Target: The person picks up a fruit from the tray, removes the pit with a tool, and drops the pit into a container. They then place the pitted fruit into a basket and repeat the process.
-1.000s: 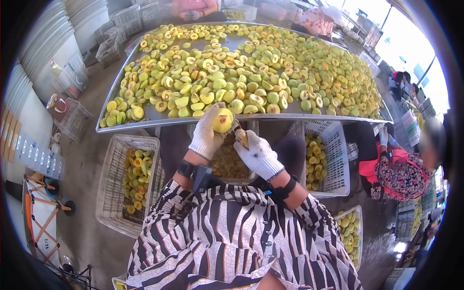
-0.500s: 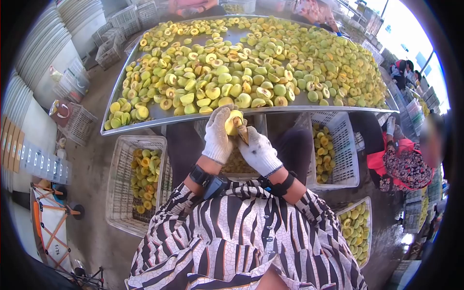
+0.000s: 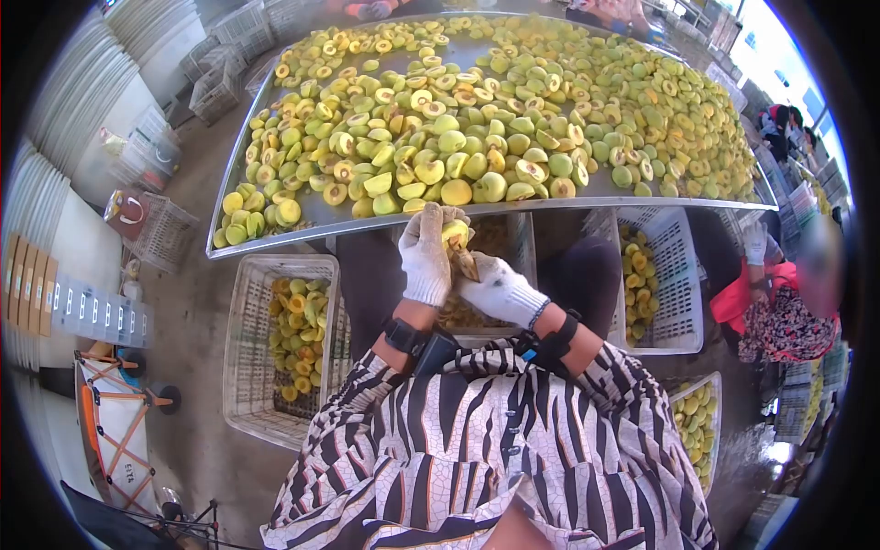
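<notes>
My left hand (image 3: pixel 427 255), in a white knitted glove with stained fingertips, closes around a yellow-green fruit half (image 3: pixel 455 231), peach- or plum-like. Against its cut side, a short brownish pitting tool (image 3: pixel 466 263) is gripped by my gloved right hand (image 3: pixel 497 288). The tool's tip is hidden by the fruit and fingers. Both hands are close together just below the near edge of a metal table (image 3: pixel 550 203). Heaped on that table are many fruit halves (image 3: pixel 454 142), several with brown pits or hollows showing. Partly covered by my hands, a crate (image 3: pixel 518 240) stands between my knees.
To the left is a white plastic crate (image 3: pixel 240 344) of yellow fruit pieces; another crate (image 3: pixel 674 275) stands right, with a third (image 3: pixel 710 435) below it. A person in a pink vest (image 3: pixel 779 289) sits at right. Hands of other people (image 3: pixel 371 9) show across the table.
The fruit half has turned within my left fingers, so less of its face shows. My right hand and tool have tilted slightly lower. The whole view has shifted a little.
</notes>
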Demonstrator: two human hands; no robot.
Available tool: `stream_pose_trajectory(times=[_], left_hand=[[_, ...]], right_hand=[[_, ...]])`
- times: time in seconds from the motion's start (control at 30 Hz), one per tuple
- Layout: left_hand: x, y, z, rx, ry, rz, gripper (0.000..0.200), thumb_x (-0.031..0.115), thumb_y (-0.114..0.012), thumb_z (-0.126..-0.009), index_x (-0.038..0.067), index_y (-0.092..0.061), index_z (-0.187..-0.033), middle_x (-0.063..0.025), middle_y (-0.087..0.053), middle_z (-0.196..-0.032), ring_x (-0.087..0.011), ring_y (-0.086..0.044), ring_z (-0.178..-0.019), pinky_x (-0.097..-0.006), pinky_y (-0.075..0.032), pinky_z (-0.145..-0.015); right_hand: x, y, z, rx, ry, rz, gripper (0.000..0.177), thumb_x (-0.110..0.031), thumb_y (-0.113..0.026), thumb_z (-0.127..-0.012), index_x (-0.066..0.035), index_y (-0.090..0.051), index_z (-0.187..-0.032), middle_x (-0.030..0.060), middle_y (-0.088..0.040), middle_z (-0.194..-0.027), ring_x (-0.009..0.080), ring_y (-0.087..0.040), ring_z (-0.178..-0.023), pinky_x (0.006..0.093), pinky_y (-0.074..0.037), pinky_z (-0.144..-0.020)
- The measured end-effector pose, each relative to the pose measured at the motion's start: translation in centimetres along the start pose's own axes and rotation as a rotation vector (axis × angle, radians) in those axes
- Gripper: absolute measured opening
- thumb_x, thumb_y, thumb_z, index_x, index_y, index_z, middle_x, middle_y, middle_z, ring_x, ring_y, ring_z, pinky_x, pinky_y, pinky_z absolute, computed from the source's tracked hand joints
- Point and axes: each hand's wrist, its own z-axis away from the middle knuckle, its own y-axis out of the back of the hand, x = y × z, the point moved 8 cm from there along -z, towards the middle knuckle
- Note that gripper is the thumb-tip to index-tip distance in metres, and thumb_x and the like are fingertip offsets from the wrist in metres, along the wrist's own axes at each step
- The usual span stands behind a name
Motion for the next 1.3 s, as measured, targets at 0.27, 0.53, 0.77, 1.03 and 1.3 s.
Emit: stream_pose_trajectory(times=[0.27,0.53,0.77,1.03,1.3], left_hand=[[-1.3,0.8,-0.8,-0.038,0.132,0.020,0.033,0.030,-0.062,-0.101,0.000,-0.065,-0.087,-0.0139,-0.069,-0.088,-0.0250,-0.070,-0.076,-0.0397,-0.062,-0.065],[-1.7,0.6,-0.8,-0.126,0.236,-0.059,0.035,0.032,-0.058,-0.103,0.001,-0.065,-0.089,-0.0150,-0.069,-0.086,-0.0259,-0.069,-0.073,-0.0395,-0.061,-0.063],[-1.0,0.0,-1.2,-0.409,0.236,-0.181,0.042,0.037,-0.052,-0.105,0.000,-0.063,-0.088,-0.0183,-0.068,-0.085,-0.0274,-0.068,-0.073,-0.0378,-0.057,-0.068],[-3.4,1.6,-2.2,-0.498,0.312,0.108,0.045,0.043,-0.045,-0.105,0.002,-0.060,-0.092,-0.0187,-0.066,-0.089,-0.0328,-0.068,-0.078,-0.0441,-0.058,-0.070],[-2.5,2.8,-2.5,-0.048,0.334,0.252,0.041,0.043,-0.055,-0.102,0.002,-0.059,-0.093,-0.0156,-0.065,-0.088,-0.0297,-0.067,-0.075,-0.0463,-0.062,-0.067]], right_hand=[[0.4,-0.4,-0.8,0.013,-0.022,0.200,0.042,-0.038,-0.058,-0.089,-0.006,-0.062,-0.117,0.0249,-0.069,-0.104,0.0416,-0.067,-0.099,0.0448,-0.054,-0.085],[1.6,-1.9,-1.5,-0.173,-0.032,-0.144,0.037,-0.036,-0.063,-0.090,-0.003,-0.064,-0.108,0.0134,-0.071,-0.088,0.0235,-0.070,-0.074,0.0346,-0.054,-0.069],[1.9,-2.7,-0.9,-0.341,-0.117,-0.425,0.035,-0.035,-0.064,-0.091,-0.002,-0.066,-0.104,0.0085,-0.070,-0.081,0.0153,-0.066,-0.064,0.0307,-0.051,-0.060],[1.7,-3.0,-1.9,-0.259,-0.125,-0.292,0.035,-0.036,-0.068,-0.089,-0.002,-0.066,-0.100,0.0046,-0.066,-0.076,0.0119,-0.063,-0.060,0.0259,-0.049,-0.055],[1.8,-3.5,-4.5,-0.101,0.039,-0.026,0.041,-0.037,-0.065,-0.088,-0.002,-0.064,-0.110,0.0181,-0.071,-0.088,0.0309,-0.070,-0.076,0.0379,-0.055,-0.068]])
